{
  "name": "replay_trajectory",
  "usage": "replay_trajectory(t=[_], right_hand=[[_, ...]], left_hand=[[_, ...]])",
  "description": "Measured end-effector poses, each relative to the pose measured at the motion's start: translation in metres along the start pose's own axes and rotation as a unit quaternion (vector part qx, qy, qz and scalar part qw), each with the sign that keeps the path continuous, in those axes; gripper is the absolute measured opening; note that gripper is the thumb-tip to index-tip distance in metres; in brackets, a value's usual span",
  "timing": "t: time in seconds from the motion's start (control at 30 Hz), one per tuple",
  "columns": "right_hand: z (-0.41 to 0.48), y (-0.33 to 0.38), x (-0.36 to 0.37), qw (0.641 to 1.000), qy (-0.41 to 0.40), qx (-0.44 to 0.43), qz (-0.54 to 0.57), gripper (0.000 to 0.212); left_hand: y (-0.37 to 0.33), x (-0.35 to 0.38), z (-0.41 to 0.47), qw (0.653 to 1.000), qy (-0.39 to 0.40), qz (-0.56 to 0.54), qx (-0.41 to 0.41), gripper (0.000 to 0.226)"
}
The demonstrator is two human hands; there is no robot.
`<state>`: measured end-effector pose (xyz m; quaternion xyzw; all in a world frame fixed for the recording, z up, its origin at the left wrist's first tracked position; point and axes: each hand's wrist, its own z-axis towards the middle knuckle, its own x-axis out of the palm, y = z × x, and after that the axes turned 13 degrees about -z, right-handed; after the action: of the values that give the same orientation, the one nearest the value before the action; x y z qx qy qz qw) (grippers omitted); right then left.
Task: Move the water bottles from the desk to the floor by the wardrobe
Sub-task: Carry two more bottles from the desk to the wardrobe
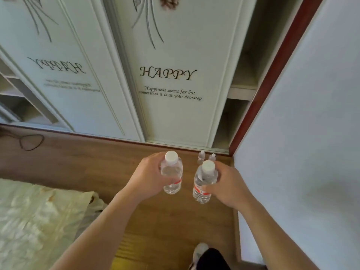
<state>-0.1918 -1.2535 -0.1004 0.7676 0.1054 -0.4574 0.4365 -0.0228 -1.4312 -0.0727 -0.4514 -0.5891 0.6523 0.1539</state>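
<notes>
My left hand (pixel 147 175) grips a clear water bottle (pixel 171 172) with a white cap and a red label, held upright above the wooden floor. A second bottle of the same kind (pixel 203 184) is held upright in my right hand (pixel 227 185). Two more small bottles (pixel 206 157) stand on the floor just beyond my right hand, close to the base of the wardrobe (pixel 169 78). The wardrobe has pale sliding doors with "HAPPY" printed on them.
A white wall (pixel 303 133) with a dark red door frame (pixel 272 75) closes the right side. A bed with a pale cover (pixel 35 221) fills the lower left. A dark cable (pixel 29 142) lies on the wooden floor (pixel 97 162) at left. My shoe (pixel 200 250) shows at the bottom.
</notes>
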Motion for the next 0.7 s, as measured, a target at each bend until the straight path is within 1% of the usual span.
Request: replay_trajectory(t=[0.03, 0.13, 0.2, 0.27, 0.43, 0.57, 0.7], right_hand=[[0.017, -0.003, -0.003, 1.0, -0.003, 0.011, 0.002, 0.061], [0.071, -0.017, -0.009, 0.999, -0.01, 0.044, 0.005, 0.072], [0.116, -0.038, -0.011, 0.998, -0.009, 0.055, 0.016, 0.072], [0.147, -0.05, -0.013, 0.998, -0.008, 0.06, 0.019, 0.072], [0.251, -0.089, -0.011, 0.997, 0.021, 0.071, 0.03, 0.072], [0.322, -0.123, 0.009, 0.995, 0.048, 0.078, 0.033, 0.068], [0.388, -0.165, 0.057, 0.992, 0.072, 0.095, 0.045, 0.066]], left_hand=[[0.0, 0.001, 0.023, 1.0, 0.01, 0.0, -0.001, 0.045], [0.001, 0.01, 0.091, 0.999, 0.039, 0.009, -0.009, 0.044], [0.01, 0.022, 0.144, 0.998, 0.055, 0.011, -0.013, 0.045], [0.016, 0.031, 0.178, 0.998, 0.064, 0.009, -0.015, 0.05], [0.041, 0.059, 0.287, 0.996, 0.079, 0.002, -0.031, 0.041], [0.081, 0.079, 0.364, 0.995, 0.09, 0.007, -0.04, 0.05], [0.148, 0.104, 0.436, 0.992, 0.113, 0.018, -0.051, 0.056]])
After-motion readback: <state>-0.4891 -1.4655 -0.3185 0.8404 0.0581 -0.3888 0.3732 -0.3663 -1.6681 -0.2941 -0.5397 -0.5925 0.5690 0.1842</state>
